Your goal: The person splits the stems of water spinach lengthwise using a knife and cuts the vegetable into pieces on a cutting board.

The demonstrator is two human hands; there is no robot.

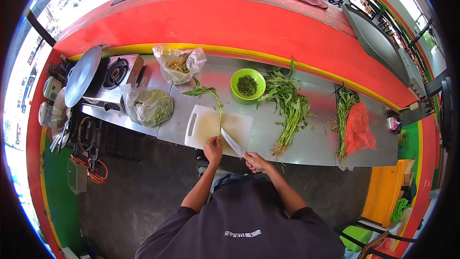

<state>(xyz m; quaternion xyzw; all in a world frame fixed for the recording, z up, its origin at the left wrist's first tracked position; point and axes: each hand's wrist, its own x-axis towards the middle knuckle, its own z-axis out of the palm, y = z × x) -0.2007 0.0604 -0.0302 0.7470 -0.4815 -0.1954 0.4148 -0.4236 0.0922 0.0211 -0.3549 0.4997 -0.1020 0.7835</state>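
My left hand (pixel 213 150) is closed on the lower end of a long green leafy stem (pixel 220 110), which reaches up across the white cutting board (pixel 203 137) with its leaves past the far edge. In my right hand (pixel 256 162) is the handle of a knife (pixel 231 142); its blade slants over the board, its tip close beside the stem. To the right of the board lies a bunch of leafy greens (pixel 292 115) with roots toward me. Beyond the board stands a green bowl (pixel 247 97) of chopped greens.
On the metal counter (pixel 316 151), two plastic bags of greens (pixel 152 108) stand at the left, near a gas stove (pixel 112 79) and a large round lid (pixel 82 76). Farther right are another bunch of greens (pixel 343 115) and a red plastic bag (pixel 359 129). A red wall (pixel 230 26) closes the back.
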